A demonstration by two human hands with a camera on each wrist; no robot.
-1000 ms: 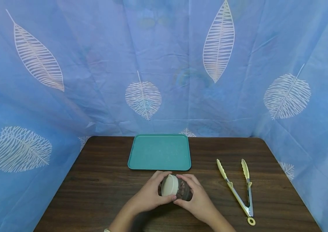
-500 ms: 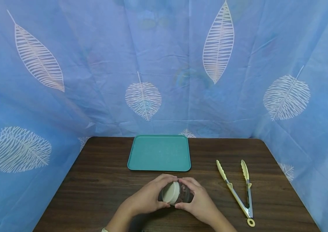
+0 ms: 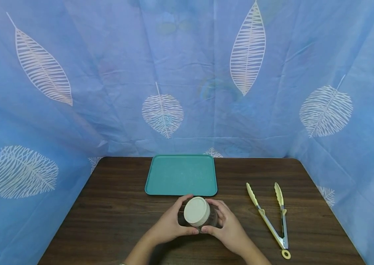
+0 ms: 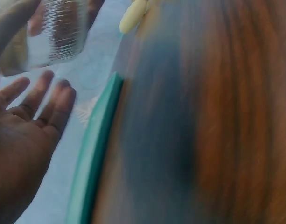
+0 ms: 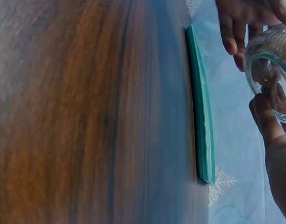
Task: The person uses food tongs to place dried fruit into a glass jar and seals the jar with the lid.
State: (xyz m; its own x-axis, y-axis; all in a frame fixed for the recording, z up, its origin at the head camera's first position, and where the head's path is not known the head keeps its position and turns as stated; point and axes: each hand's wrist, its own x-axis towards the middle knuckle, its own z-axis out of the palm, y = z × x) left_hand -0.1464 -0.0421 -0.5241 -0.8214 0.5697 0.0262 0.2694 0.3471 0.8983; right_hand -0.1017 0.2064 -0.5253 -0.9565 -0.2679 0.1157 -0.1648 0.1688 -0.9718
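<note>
A clear glass jar with a cream lid is held between both hands at the front middle of the table, tilted with its lid toward the head camera and to the left. My left hand spans the lid end with thumb and forefinger. In the left wrist view, its other fingers spread loosely below the jar. Thumb and fingers of my right hand curl round the glass body. The right wrist view shows the jar's round base, with fingers visible through the glass.
Behind the hands, a teal tray lies near the table's back edge. Metal tongs with yellow tips lie spread on the right side. A blue cloth with white leaf prints hangs behind and beside the dark wooden table.
The jar has tipped, turning its lid further up toward the head camera. Both hands have shifted slightly with it, the left forefinger to the lid's far left. Tray and tongs stay put.
</note>
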